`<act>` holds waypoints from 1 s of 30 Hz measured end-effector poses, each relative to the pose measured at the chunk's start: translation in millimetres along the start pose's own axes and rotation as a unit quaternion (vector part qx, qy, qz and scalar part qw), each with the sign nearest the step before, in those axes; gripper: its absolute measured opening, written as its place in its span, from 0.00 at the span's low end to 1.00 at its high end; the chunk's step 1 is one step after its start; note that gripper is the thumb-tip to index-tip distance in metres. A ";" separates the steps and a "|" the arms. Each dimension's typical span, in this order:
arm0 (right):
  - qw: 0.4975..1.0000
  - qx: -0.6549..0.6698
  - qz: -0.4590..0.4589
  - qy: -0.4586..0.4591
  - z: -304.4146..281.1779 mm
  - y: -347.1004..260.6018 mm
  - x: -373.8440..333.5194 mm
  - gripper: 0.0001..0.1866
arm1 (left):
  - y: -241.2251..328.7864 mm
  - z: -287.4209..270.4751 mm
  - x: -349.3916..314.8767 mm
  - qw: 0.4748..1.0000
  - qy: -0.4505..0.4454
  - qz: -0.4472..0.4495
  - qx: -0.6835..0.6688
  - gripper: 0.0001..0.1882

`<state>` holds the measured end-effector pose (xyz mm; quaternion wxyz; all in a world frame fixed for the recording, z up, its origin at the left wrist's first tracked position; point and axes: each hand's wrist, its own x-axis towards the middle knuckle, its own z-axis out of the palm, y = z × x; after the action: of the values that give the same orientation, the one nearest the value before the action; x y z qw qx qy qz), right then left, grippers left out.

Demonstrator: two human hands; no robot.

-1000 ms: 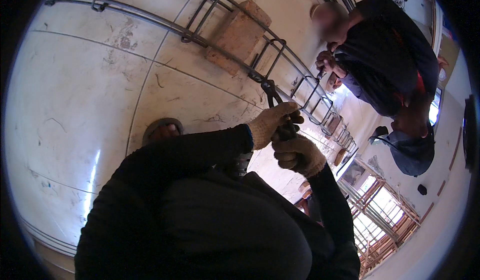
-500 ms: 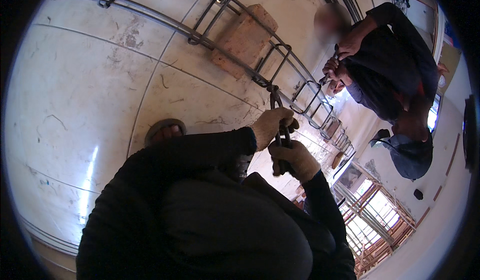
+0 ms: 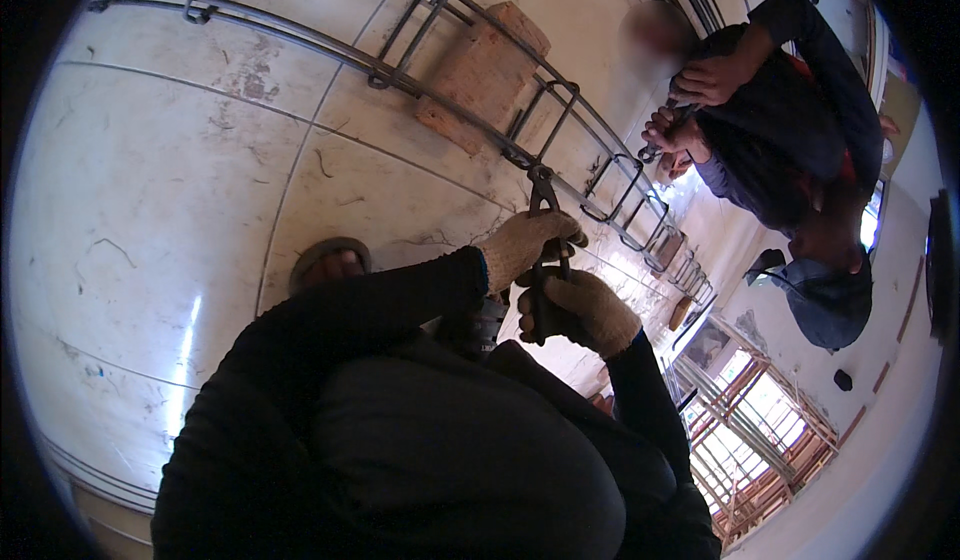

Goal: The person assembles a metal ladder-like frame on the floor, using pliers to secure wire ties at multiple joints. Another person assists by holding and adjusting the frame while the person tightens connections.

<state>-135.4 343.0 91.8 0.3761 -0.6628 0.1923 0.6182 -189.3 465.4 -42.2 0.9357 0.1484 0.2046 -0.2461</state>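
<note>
A long cage of steel bars with rectangular stirrups [image 3: 440,90] runs across the tiled floor. My left hand [image 3: 525,242] and my right hand [image 3: 585,310], both in pale knit gloves, are shut on the handles of dark pincers [image 3: 543,222]. The pincers' jaws sit on a bar of the cage where a stirrup crosses it. Dark sleeves cover both my forearms.
A wooden block [image 3: 482,78] lies under the cage. Another person [image 3: 790,140] in dark clothes crouches further along the cage at the right, both hands on a tool. My sandalled foot [image 3: 328,263] rests on the glossy white tiles [image 3: 150,210]. More steel cages [image 3: 745,430] lie at the lower right.
My two hands and the pincers have kept on the same joint, shifting slightly. The other person has leaned in and raised both hands onto the cage.
</note>
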 end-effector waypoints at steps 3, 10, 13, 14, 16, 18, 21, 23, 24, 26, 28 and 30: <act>0.972 -0.210 0.006 0.109 12.4 -15.8 2.8 0.18 | -13.7 -6.7 7.6 0.987 0.027 0.101 0.119 0.18; 0.986 -0.138 0.071 0.055 -6.4 -3.9 10.6 0.17 | -5.0 11.4 7.6 0.983 0.117 0.006 0.141 0.26; 0.998 -0.020 -0.016 0.049 -5.5 8.6 6.4 0.18 | 16.2 14.4 -16.1 0.977 0.129 -0.009 0.171 0.32; 0.995 -0.024 -0.036 0.093 -2.4 17.1 9.2 0.18 | 15.2 11.2 -15.2 0.978 0.114 -0.013 0.173 0.32; 0.996 -0.034 -0.048 0.072 -2.9 23.1 13.1 0.24 | 13.4 4.5 -13.2 0.981 0.080 -0.022 0.173 0.31; 0.999 0.042 0.005 -0.010 -6.9 19.2 10.6 0.28 | 9.3 0.5 -15.0 0.992 0.019 -0.047 0.114 0.32; 0.993 0.098 0.017 -0.068 -6.9 24.7 14.7 0.30 | 4.3 -2.9 -18.4 0.995 -0.014 -0.035 0.094 0.32; 0.998 0.021 -0.021 -0.048 -4.1 24.2 17.5 0.28 | 1.6 -7.8 -17.3 0.995 -0.003 -0.033 0.099 0.29; 0.999 0.001 -0.023 -0.026 -4.6 25.0 18.4 0.27 | 1.3 -10.6 -16.3 0.994 0.011 -0.041 0.099 0.27; 0.999 -0.038 -0.027 0.019 -6.2 27.2 19.5 0.25 | -0.8 -13.0 -13.7 0.987 0.027 -0.064 0.144 0.25; 1.000 -0.004 -0.019 -0.005 -19.6 36.4 15.6 0.24 | 0.8 -6.6 -18.2 0.968 0.023 -0.096 0.230 0.25; 0.998 -0.029 -0.049 -0.001 -32.7 66.7 15.9 0.26 | -16.4 -13.1 -14.9 0.970 -0.038 -0.081 0.224 0.23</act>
<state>-158.8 279.4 57.6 0.3863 -0.6817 0.1413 0.6051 -213.7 462.6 -49.8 0.8626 0.3275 0.1200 -0.3664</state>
